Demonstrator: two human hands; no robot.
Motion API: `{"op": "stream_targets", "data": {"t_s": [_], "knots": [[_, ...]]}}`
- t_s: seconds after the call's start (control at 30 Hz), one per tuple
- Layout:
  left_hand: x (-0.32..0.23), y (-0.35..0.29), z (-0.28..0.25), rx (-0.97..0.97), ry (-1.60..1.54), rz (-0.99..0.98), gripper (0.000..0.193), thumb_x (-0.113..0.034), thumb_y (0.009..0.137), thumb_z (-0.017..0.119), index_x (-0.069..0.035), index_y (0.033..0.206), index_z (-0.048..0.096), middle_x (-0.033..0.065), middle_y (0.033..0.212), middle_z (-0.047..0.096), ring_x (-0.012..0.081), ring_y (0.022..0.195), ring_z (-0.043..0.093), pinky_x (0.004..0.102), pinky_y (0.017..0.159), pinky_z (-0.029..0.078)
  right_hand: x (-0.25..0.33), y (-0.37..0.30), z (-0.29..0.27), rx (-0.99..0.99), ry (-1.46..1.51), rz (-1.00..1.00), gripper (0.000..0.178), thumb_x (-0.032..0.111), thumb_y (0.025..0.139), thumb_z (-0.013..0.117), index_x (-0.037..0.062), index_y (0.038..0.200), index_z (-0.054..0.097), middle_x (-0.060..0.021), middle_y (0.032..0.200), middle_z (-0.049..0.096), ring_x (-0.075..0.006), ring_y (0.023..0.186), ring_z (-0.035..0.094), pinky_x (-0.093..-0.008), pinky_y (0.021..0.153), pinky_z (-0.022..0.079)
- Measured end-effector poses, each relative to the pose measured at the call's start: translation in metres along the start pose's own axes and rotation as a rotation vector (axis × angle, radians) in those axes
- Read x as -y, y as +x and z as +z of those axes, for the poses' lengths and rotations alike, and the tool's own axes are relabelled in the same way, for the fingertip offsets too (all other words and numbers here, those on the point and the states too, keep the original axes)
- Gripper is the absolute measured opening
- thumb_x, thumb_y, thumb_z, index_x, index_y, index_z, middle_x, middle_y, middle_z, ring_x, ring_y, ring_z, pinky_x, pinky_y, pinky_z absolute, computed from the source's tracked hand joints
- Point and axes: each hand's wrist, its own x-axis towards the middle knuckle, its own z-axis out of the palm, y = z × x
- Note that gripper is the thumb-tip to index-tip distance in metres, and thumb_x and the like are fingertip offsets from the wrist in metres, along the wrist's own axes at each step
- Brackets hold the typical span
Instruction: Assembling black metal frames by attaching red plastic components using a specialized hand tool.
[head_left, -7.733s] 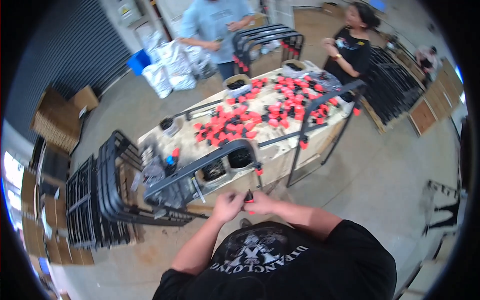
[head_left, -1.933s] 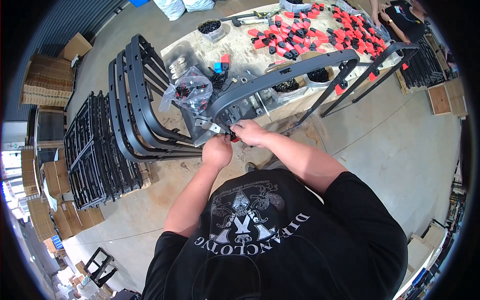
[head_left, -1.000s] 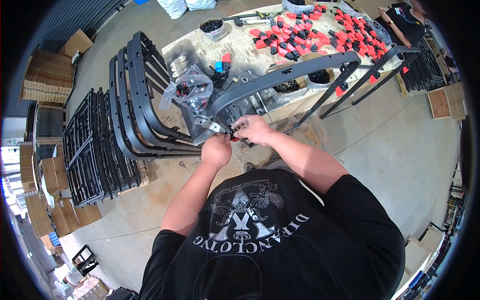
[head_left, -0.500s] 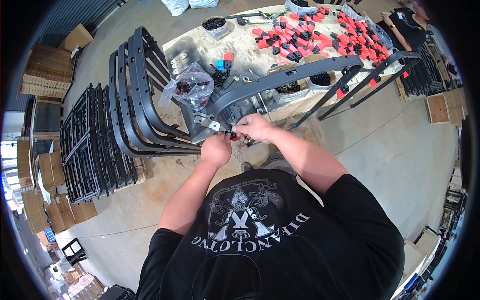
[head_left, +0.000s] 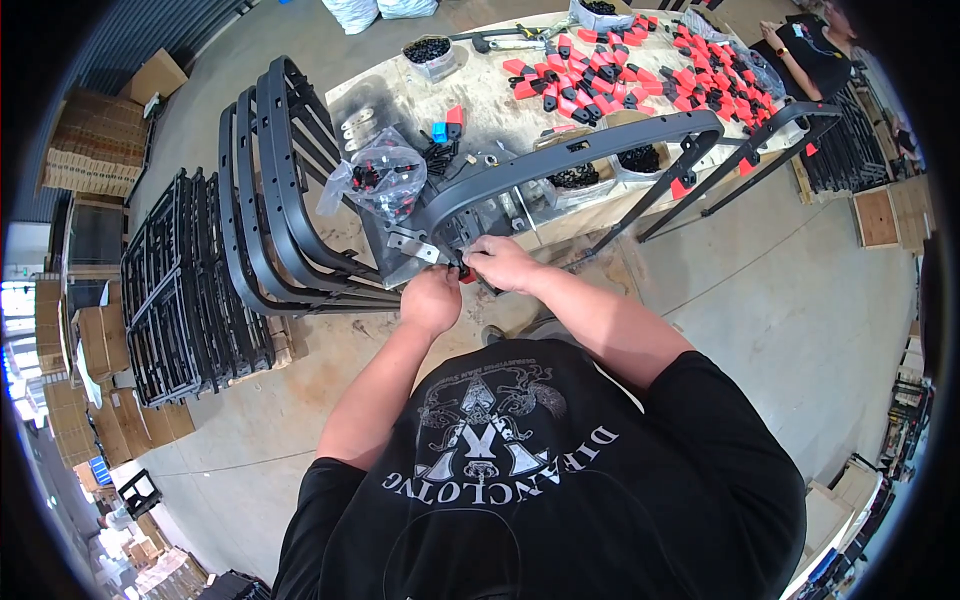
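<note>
A dark grey bent-tube frame (head_left: pixel 590 147) lies across the near side of the workbench, its curved end close to my hands. My left hand (head_left: pixel 432 300) is closed by this end, its fingers against a small red and black plastic piece (head_left: pixel 467 275). My right hand (head_left: pixel 500 264) pinches at the same spot from the other side; its fingertips hide whatever they hold. Beside my left hand, a flat metal plate with holes (head_left: pixel 412 246) sits on the bench corner. A clear plastic bag of small red and black parts (head_left: pixel 388 178) lies just beyond it.
Several more bent frames (head_left: pixel 262 190) stand at the bench's left end, with black racks (head_left: pixel 170 290) beyond. Red and black caps (head_left: pixel 590 80) are heaped across the bench (head_left: pixel 390 90), near boxes of black parts (head_left: pixel 432 57). A co-worker (head_left: pixel 815 55) is at the far right.
My right hand has shifted slightly left and its fingers have drawn in closer at the frame's end. My left hand stays almost where it was.
</note>
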Motion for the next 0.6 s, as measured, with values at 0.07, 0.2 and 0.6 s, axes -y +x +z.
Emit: {"op": "stream_targets", "data": {"t_s": [0.07, 0.2, 0.6], "knots": [[0.003, 0.000, 0.002, -0.006, 0.009, -0.011, 0.041, -0.030, 0.104, 0.042, 0.000, 0.099, 0.068, 0.0239, 0.103, 0.070, 0.0415, 0.100, 0.066, 0.0505, 0.091, 0.051, 0.023, -0.006, -0.006, 0.137, -0.140, 0.136, 0.045, 0.038, 0.096, 0.058, -0.0041, 0.098, 0.072, -0.0236, 0.099, 0.072, -0.0375, 0.099, 0.068, -0.0430, 0.088, 0.051], [-0.001, 0.001, 0.000, 0.011, 0.002, -0.027, 0.040, -0.030, 0.104, 0.042, 0.000, 0.099, 0.068, 0.0241, 0.103, 0.070, 0.0417, 0.099, 0.066, 0.0510, 0.091, 0.051, 0.006, 0.001, -0.001, 0.009, -0.159, 0.045, 0.042, 0.036, 0.095, 0.059, -0.0032, 0.099, 0.073, -0.0254, 0.103, 0.071, -0.0415, 0.104, 0.066, -0.0457, 0.091, 0.051], [0.003, -0.001, 0.002, -0.011, -0.024, -0.007, 0.037, -0.028, 0.103, 0.045, 0.001, 0.100, 0.068, 0.0269, 0.102, 0.069, 0.0447, 0.099, 0.065, 0.0525, 0.090, 0.050, 0.007, -0.005, 0.007, 0.019, -0.177, 0.009, 0.041, 0.035, 0.099, 0.055, -0.0026, 0.095, 0.070, -0.0174, 0.088, 0.070, -0.0270, 0.082, 0.065, -0.0414, 0.076, 0.050]]}}
